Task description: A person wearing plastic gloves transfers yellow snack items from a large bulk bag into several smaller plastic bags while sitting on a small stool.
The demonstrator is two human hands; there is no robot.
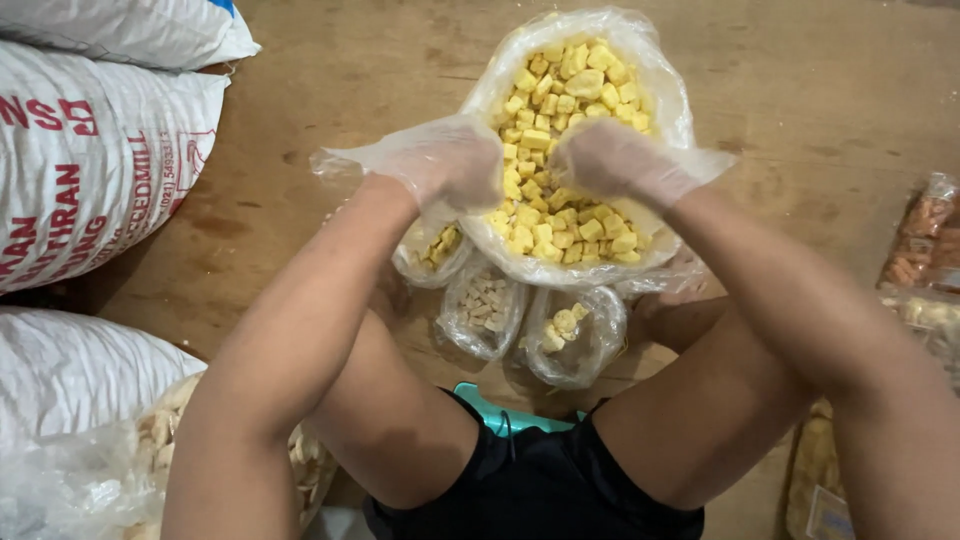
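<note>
1. We see both hands in thin clear plastic gloves, reaching into the mouth of the big clear bag (575, 240) of yellow snack cubes (555, 100) that lies open on the floor between the knees.
2. Our left hand (450, 160) rests on the left side of the bag's opening, fingers curled in over the cubes. Whether it grips any pieces we cannot tell, as the glove and knuckles hide the palm.
3. Our right hand (625, 160) sits on the right side of the opening, likewise curled and bunched down. What it holds, if anything, is hidden too.
4. As for progress, we judge it partly along: three small clear bags lie just below the big one, a left small bag (432, 252) with a few yellow pieces, a middle small bag (483, 312) with pale pieces, and a right small bag (572, 335) with only a few. None looks tied shut, and the big bag is still heaped full, so much remains.
5. The surface is a bare brown floor (830, 90), scuffed and stained.
6. Around us stand white woven sacks (90, 160) at the left, a loose bag of pale chips (165, 430) by the left knee, and packed snack packets (925, 240) at the right edge.
</note>
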